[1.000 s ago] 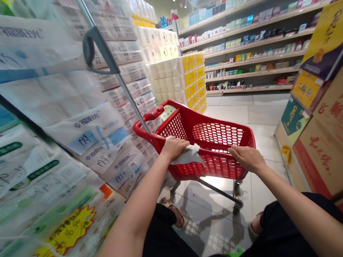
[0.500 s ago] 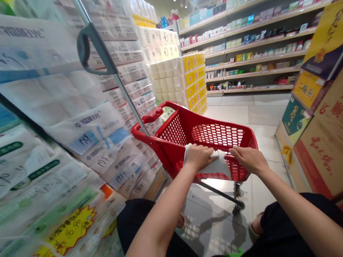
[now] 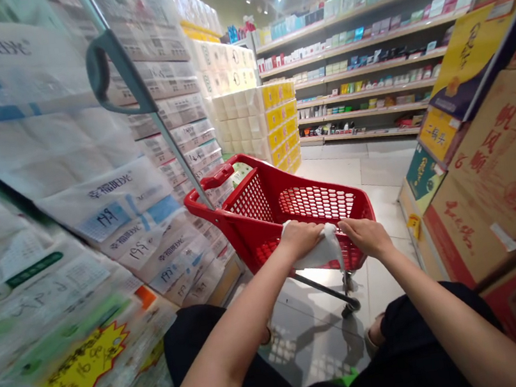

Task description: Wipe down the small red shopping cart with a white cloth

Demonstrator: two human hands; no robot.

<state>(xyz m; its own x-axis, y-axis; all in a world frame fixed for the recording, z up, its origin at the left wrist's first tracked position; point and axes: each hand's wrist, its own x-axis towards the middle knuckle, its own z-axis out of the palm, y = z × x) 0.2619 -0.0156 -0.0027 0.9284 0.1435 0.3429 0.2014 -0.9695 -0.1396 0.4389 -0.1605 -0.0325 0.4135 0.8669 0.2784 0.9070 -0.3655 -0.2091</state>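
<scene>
A red plastic shopping cart with perforated basket walls stands tilted toward me on the tiled floor. My left hand is closed over its near rim, pressing a white cloth against it; the cloth hangs down outside the basket. Just to the right, my right hand grips the same rim, fingers curled over the edge and partly hidden. A long metal pull handle with a grey grip rises from the cart's left end. At that end there is also a red push handle.
Stacked tissue packs line the left side close to the cart. Cardboard boxes are piled on the right. Yellow and white paper packs stand behind the cart, with shelves of small goods farther back. My knees flank the cart's near side.
The view has turned slightly, so the surroundings shift left. My left hand and the cloth have slid a little rightward along the rim, closer to my right hand, which still grips the cart.
</scene>
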